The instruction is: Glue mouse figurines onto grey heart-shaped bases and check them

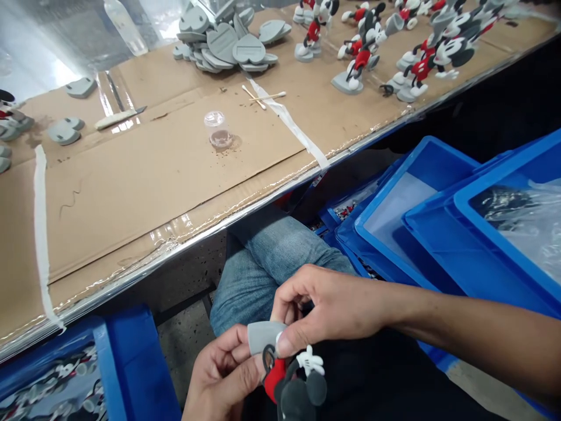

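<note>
**Mouse figure hangs head-down between both hands**

The rubbery mouse figure [275,379] sits in both hands at the bottom of the view. Its long axis runs almost straight up and down in the picture: the grey stand [264,336] is on top, the red shorts are below it, and the dark head and ears reach the lower edge, partly cut off. The left hand [223,374] is nearer the red shorts, curled closely around the figure from the lower left and holding the stand's left side. The right hand [333,307] comes in from the right in a narrow pinch, its thumb on the stand and its fingers curving behind it. A white glove [310,361] sticks out to the right, touched by neither hand.

Behind the hands is a denim knee [272,263]. Blue plastic crates [416,234] lie to the right, and another blue crate [109,368] holds more figures at lower left. The cardboard-covered table [175,193] carries a clear cup [218,131], cotton swabs [258,93], a knife [118,118], a pile of grey stands [223,44] and upright mouse figures [359,64].
</note>
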`<state>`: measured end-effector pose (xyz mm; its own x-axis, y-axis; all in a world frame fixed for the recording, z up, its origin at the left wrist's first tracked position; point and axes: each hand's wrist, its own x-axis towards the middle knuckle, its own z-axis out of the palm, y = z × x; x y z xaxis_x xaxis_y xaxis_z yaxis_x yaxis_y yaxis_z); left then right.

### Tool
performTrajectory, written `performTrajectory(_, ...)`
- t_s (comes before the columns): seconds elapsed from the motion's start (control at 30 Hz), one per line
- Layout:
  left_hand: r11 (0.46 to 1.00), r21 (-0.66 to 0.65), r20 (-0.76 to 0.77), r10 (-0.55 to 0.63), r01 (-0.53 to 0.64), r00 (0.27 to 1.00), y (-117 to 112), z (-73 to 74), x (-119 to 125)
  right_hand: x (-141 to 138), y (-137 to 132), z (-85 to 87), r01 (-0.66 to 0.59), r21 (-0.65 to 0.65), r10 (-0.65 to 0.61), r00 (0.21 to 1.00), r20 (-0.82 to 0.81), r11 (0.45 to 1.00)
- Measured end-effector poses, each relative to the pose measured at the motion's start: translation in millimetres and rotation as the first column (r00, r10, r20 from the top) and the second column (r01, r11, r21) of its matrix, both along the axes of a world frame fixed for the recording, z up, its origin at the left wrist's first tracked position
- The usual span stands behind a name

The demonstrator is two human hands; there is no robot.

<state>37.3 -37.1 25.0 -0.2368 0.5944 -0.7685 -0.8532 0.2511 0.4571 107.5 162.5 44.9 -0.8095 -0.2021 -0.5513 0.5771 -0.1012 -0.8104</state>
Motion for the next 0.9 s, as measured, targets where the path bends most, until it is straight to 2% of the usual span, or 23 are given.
performTrajectory(0.1, 0.999, 0.029, 0.055, 0.019, -0.020, 0.998, 3.0, -5.5, -3.5, -0.7, 0.5, -13.3, 0.157, -0.196, -0.136, 0.984, 0.118, 0.968)
performTrajectory(0.2, 0.996, -0.002, 0.007, 0.089, -0.089, 0.996, 5.8, -7.8, -3.3, 3.0, -5.6, -25.8, 0.338, -0.266, -0.290, 0.935, 0.203, 0.903)
performTrajectory(0.27, 0.973, -0.017, -0.096, 0.230, -0.232, 0.969, 7.4, -9.6, 0.8, 6.7, -13.7, -34.1, 0.469, -0.317, -0.393, 0.878, 0.274, 0.825)
performTrajectory(0.33, 0.925, 0.021, -0.250, 0.373, -0.380, 0.894, 9.8, -12.2, 7.8, 10.0, -23.6, -41.0, 0.592, -0.378, -0.476, 0.803, 0.359, 0.712)
performTrajectory(0.4, 0.896, 0.058, -0.377, 0.428, -0.440, 0.821, 13.3, -14.3, 15.3, 12.2, -32.9, -44.3, 0.663, -0.417, -0.523, 0.748, 0.408, 0.622)
performTrajectory(0.43, 0.893, 0.050, -0.415, 0.426, -0.447, 0.804, 15.3, -14.5, 18.5, 12.8, -36.6, -44.3, 0.678, -0.425, -0.537, 0.734, 0.415, 0.599)
performTrajectory(0.5, 0.892, 0.005, -0.454, 0.404, -0.451, 0.794, 19.1, -12.9, 22.4, 13.1, -41.8, -41.6, 0.675, -0.434, -0.552, 0.737, 0.389, 0.596)
performTrajectory(0.57, 0.887, -0.022, -0.464, 0.400, -0.461, 0.791, 21.8, -8.9, 23.0, 12.9, -44.2, -37.8, 0.657, -0.434, -0.552, 0.754, 0.357, 0.616)
performTrajectory(0.73, 0.862, -0.004, -0.419, 0.459, -0.507, 0.783, 21.4, 0.3, 18.9, 14.6, -46.5, -31.1, 0.624, -0.419, -0.569, 0.778, 0.264, 0.659)
performTrajectory(0.9, 0.854, -0.034, -0.393, 0.467, -0.520, 0.792, 14.8, 3.5, 22.1, 20.0, -50.1, -20.7, 0.572, -0.412, -0.505, 0.820, 0.270, 0.709)
